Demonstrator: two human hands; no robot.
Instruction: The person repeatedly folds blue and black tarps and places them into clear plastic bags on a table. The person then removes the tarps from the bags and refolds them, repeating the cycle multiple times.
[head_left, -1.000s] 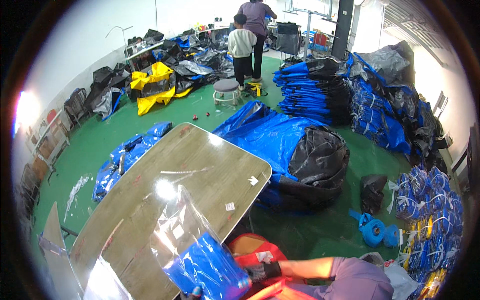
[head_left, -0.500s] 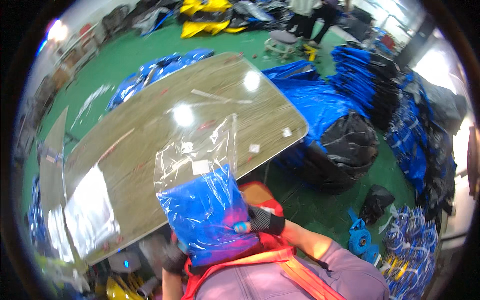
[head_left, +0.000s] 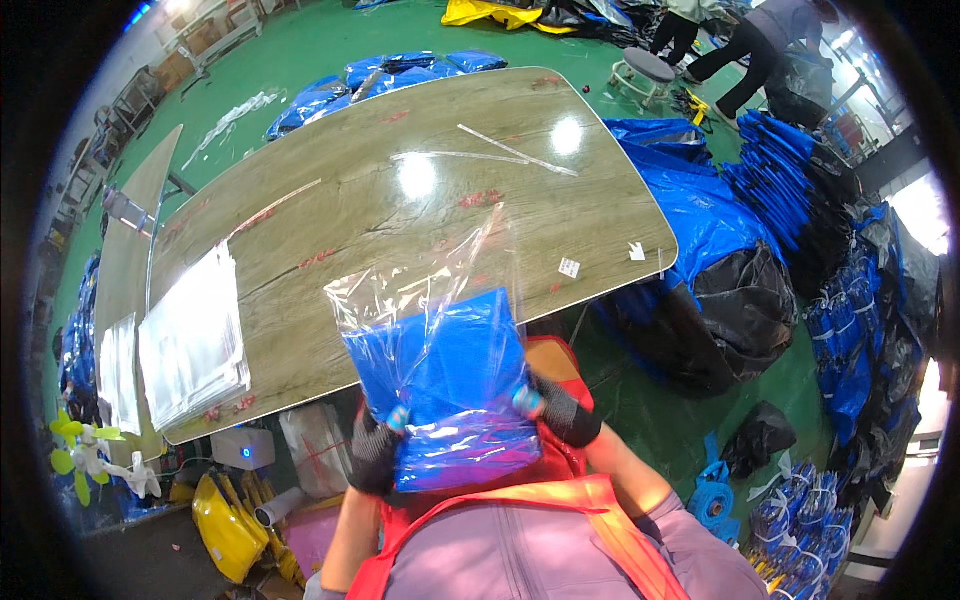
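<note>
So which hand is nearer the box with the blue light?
Left. The left hand, on the left side of the blue pack, is right of the box; the right hand, on the pack's right, is farther right.

Green flr (head_left: 330, 38), brn tbl (head_left: 350, 225) w/ 2 glare spots (head_left: 417, 177), gry rnd stool (head_left: 649, 66) beyond.

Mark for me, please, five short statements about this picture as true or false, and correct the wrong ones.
1. The left hand and the right hand hold a clear bag with folded material inside. True.
2. The folded material is yellow. False: it is blue.
3. Blue packages lie on the floor beyond the table. True.
4. The shiny sheets lie at the table's right end. False: they lie at its left end.
5. A stool stands on the green floor. True.
</note>
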